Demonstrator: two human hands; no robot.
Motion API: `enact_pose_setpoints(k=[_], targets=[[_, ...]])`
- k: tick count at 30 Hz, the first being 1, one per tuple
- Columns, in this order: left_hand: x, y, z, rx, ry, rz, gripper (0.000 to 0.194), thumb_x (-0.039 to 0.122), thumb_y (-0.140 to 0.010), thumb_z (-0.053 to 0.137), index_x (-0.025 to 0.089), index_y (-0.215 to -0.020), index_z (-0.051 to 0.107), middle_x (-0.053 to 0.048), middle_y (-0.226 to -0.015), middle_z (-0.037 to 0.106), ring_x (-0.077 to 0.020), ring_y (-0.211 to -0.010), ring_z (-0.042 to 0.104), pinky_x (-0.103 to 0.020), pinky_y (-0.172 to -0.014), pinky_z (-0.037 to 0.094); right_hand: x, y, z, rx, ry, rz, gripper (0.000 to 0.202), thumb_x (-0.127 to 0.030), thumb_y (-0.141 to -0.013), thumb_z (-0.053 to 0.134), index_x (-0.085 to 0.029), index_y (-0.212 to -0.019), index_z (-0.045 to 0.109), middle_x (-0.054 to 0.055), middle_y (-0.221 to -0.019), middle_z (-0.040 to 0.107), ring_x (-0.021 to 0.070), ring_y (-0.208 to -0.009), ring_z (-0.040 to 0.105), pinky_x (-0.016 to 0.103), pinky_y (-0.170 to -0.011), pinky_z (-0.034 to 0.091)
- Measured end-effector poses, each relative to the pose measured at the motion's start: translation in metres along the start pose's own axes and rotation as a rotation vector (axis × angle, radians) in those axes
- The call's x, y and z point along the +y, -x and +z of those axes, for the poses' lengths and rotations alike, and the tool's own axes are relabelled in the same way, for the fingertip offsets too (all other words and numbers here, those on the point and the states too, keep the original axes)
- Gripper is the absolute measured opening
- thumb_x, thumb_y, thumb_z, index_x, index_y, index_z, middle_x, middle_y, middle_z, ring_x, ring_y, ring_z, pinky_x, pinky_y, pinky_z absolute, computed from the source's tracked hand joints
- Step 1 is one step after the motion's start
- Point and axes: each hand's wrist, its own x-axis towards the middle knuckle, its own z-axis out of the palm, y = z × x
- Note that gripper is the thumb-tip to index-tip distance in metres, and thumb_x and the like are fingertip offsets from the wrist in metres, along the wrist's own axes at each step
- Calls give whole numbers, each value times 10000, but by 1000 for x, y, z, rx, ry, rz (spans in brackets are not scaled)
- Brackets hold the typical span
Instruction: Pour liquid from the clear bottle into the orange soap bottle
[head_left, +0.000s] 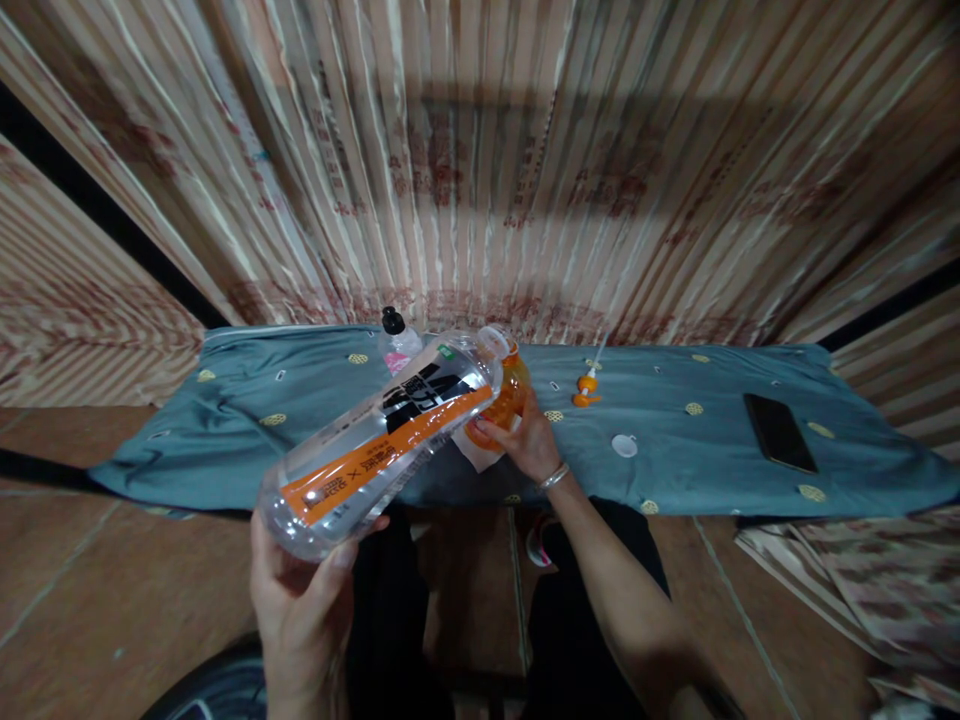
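Large clear plastic bottle [375, 445], long rounded body, transparent walls; wraparound label in silver-grey with bold black characters and broad orange band carrying smaller print, small green patch near shoulder. Held tilted, base low and nearer, neck raised and pointing away to right; mouth uncapped. Liquid level inside not readable.

Smaller translucent orange plastic bottle [514, 388], rounded, glossy. Roughly upright, just behind clear bottle's neck, partly hidden by it; whether necks touch, cannot tell.
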Motion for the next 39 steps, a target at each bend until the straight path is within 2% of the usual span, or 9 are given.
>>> enact_pose_setpoints(k=[10,16,21,25,31,39], targets=[[1,1,0,18,21,3,628,316,-560,828,334,-1161,647,-36,-1172,638,-261,-880,635,-342,-633,600,-4,0,-1,-1,-26,2,743,-411,-645,788,-149,-1253,451,161,-1120,674,320,-998,674,474,-883,545],[2,2,1,-6,14,1,625,345,-579,823,388,-1174,634,-5,-1222,631,-281,-945,644,-354,-631,600,3,0,2,-3,-2,-3,759,-445,-645,786,-164,-1259,440,160,-1094,682,331,-986,676,488,-860,546],[3,1,1,16,23,-15,639,343,-537,851,373,-1144,653,-21,-1170,652,-294,-933,649,-363,-625,597,4,0,2,0,-3,-19,753,-459,-658,780,-168,-1263,439,152,-1107,679,319,-997,676,471,-875,541],[3,1,0,19,40,-11,643,315,-536,851,357,-1147,656,-25,-1123,654,-262,-895,640,-329,-626,595,3,0,2,5,-18,-32,747,-454,-660,778,-169,-1263,442,149,-1118,677,317,-1003,674,469,-873,544],[4,1,0,5,64,-6,632,291,-543,851,332,-1142,655,-34,-1104,653,-249,-883,639,-313,-622,592,2,-1,2,-13,-12,-8,756,-446,-665,774,-142,-1268,435,168,-1115,676,322,-1013,671,472,-887,539],[3,0,3,31,46,6,649,313,-504,864,341,-1123,669,-31,-1097,658,-263,-862,643,-326,-573,593,1,-1,1,-23,-32,18,784,-481,-645,777,-164,-1276,436,165,-1142,667,349,-1049,654,499,-923,512]])
